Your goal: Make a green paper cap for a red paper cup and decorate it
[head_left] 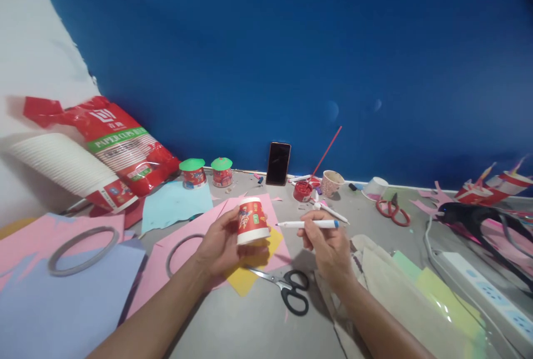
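My left hand (220, 242) is closed around a red and white paper cup (252, 220), which it holds upside down and slightly tilted above the table. In my right hand (328, 248) is a white marker (303, 224) with a blue end; its bare tip points left toward the cup, and a small gap separates the two. Beneath my hands lie pink paper (275, 203) and a yellow paper piece (242, 281). Black-handled scissors (287, 287) rest between my forearms, blades pointing left.
Stacked paper cups (62, 161) and a red cup bag (125, 136) lean at the left. Two green-topped cups (194, 174), a phone (278, 164) and a patterned cup (332, 183) stand along the blue wall. Right are red-handled scissors (391, 212), a glue gun (470, 220) and a power strip (487, 289).
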Tool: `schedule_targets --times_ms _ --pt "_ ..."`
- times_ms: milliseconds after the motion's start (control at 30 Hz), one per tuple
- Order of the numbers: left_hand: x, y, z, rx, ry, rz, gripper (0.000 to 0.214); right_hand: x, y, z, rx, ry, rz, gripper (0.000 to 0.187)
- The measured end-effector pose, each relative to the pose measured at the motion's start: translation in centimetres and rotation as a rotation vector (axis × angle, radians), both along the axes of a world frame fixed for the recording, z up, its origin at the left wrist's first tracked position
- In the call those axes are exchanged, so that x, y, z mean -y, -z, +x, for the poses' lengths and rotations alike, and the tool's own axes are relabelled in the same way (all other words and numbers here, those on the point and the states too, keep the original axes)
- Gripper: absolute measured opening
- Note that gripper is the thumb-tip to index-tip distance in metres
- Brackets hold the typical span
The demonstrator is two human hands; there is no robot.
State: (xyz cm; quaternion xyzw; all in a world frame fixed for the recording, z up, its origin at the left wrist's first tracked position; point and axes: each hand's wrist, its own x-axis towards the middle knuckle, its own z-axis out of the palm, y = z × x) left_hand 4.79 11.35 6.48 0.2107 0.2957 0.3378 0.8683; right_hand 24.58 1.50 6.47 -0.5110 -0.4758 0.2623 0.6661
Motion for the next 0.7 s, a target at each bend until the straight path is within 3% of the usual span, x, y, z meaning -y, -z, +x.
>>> schedule_targets --times_ms 167,333,700 --pt "0.3 0.1 -0.1 -0.061 -0.064 -0.004 0.047 0.0 -0.1 0.2 0.016 0.006 0.012 0.032" --pt "-0.1 0.0 0.0 -0.059 -0.042 0.012 0.046 0.2 -0.2 -0.4 0.02 0.009 0.055 0.029" --pt "0.9 0.4 1.3 -0.068 -0.056 0.12 0.033 1.0 0.6 -0.8 0.284 0.063 0.026 0.019"
